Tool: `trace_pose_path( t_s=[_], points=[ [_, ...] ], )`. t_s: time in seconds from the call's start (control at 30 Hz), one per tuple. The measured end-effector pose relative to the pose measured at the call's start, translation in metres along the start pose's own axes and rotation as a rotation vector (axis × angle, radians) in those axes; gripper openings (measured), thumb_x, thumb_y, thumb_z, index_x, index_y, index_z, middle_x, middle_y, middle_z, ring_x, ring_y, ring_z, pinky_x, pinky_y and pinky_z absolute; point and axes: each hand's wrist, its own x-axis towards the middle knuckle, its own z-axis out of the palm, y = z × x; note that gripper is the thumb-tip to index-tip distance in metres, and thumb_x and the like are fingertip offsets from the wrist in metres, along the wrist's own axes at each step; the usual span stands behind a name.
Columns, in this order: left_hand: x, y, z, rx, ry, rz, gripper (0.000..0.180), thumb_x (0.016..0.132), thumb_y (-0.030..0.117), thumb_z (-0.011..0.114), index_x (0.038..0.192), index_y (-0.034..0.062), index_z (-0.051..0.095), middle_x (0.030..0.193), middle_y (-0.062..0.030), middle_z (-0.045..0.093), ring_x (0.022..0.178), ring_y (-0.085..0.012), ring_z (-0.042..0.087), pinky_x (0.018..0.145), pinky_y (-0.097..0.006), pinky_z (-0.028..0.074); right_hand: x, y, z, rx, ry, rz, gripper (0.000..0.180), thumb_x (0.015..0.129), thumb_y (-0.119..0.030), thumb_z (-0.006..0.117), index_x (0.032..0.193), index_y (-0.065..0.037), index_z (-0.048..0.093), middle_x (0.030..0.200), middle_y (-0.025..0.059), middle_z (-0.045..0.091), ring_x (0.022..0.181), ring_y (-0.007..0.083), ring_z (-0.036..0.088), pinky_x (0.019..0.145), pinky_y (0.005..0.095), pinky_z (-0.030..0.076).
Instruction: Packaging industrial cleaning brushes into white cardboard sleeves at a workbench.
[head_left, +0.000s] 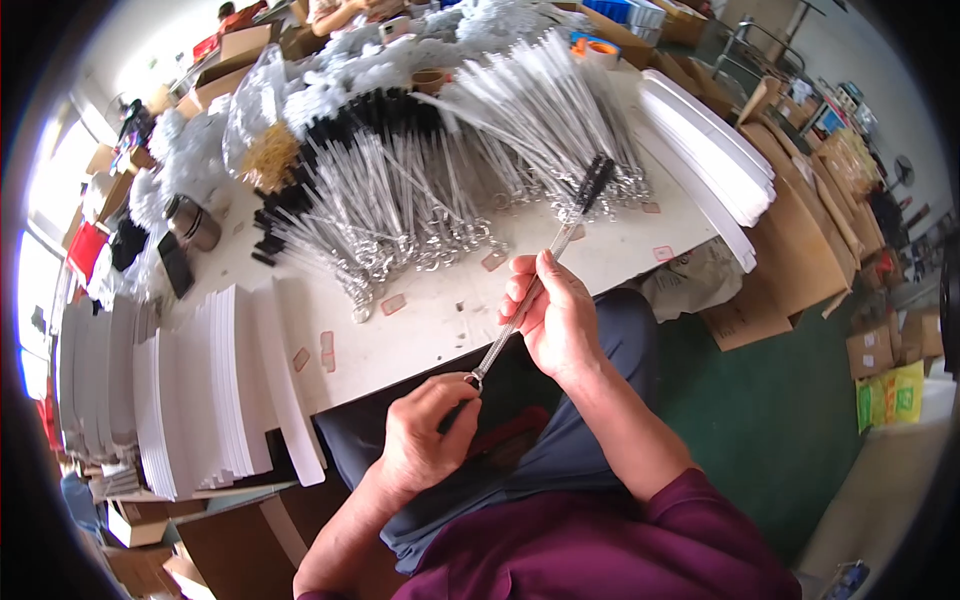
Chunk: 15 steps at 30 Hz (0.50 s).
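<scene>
The person sits at a white bench (610, 240) with a slim clear wand (497, 350) held slantwise between two bare hands, over the bench's near edge and the lap. The left hand (425, 430) pinches its lower end by the metal ring (474, 380), fingertips drawn together. The right hand (558, 318) grasps the shaft higher up, thumb along it and fingers curled round; the black tip (595, 183) points away, toward the piles.

From here I see two heaps of similar wands beyond the hands: the left heap (390, 190) with its rings facing the person and black ends at the back, the right heap (540, 110) fanned beside it. White strips (215, 385) stand stacked at the person's left, near a metal flask (192, 224) and a dark phone (175, 265). More white pieces (710, 150) lie along the right edge, beside a cardboard box (790, 250).
</scene>
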Motion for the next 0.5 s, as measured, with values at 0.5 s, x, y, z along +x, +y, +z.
trace_pose_path(
  t_s=[0.5],
  points=[
    [0.07, 0.002, 0.039, 0.235, -0.222, 0.122, 0.029, 0.086, 0.004, 0.076, 0.113, 0.0, 0.07, 0.102, -0.0192, 0.074, 0.09, -0.0331, 0.075, 0.078, -0.038, 0.061, 0.063, -0.1, -0.118, -0.216, 0.272, -0.341, 0.034, 0.111, -0.035, 0.052, 0.107, -0.003, 0.063, 0.067, -0.0059, 0.041, 0.053, 0.0056, 0.034, 0.046, 0.0246, 0.03]
  ],
)
